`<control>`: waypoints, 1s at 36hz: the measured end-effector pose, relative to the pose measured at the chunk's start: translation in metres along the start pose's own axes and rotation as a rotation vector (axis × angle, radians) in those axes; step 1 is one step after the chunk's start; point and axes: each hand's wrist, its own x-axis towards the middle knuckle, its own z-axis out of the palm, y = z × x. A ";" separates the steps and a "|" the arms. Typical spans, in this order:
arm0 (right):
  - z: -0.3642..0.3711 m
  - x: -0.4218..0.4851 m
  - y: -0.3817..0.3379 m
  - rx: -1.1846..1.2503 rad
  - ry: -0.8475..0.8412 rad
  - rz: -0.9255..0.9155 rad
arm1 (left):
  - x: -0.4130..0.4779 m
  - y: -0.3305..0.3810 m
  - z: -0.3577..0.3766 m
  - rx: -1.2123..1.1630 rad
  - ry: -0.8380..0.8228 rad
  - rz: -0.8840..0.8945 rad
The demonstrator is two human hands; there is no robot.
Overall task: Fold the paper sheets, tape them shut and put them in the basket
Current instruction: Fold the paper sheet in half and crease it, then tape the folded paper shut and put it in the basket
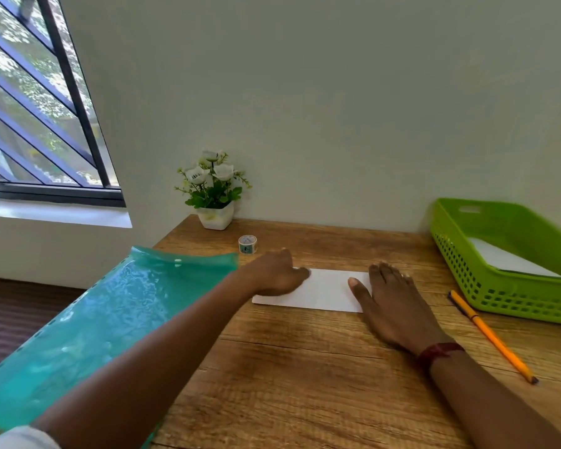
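On the bench (305, 367), head view, one entry per item.

1. Paper sheet (324, 291): white, already folded to a long narrow rectangle, lying flat at bench centre between both hands. No tape is visible on it.
2. Right hand (392, 296): released, fingers straight, palm down, covering the sheet's right end and pressing it flat.
3. Left hand (277, 273): fingers bent, tips on the sheet's left end. Whether they pinch the edge or only press cannot be told.
4. Tape roll (247, 244): small, standing near the sheet, just beyond the left hand, untouched.
5. Basket (499, 286): green, perforated, at the right edge, well apart from the sheet; white paper (506, 257) already lies inside.
6. Pencil (489, 335): orange, beside the basket.
7. Folder (110, 312): translucent teal plastic, at the left under the forearm.

Step judged in hand: creasing the fold, folding near done. Next move probably calls for one hand to keep the flap down while the other fetches the tape roll.
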 end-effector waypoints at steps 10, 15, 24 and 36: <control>-0.012 -0.014 -0.020 0.199 0.161 -0.130 | 0.027 -0.061 -0.038 0.231 0.508 -0.084; -0.011 -0.011 -0.019 0.218 0.189 -0.150 | 0.043 -0.077 -0.043 0.254 0.407 -0.067; -0.008 -0.008 -0.017 0.228 0.200 -0.172 | 0.058 -0.084 -0.036 0.316 0.358 -0.030; -0.010 -0.008 -0.018 0.254 0.191 -0.195 | 0.056 -0.067 -0.023 0.060 0.409 0.025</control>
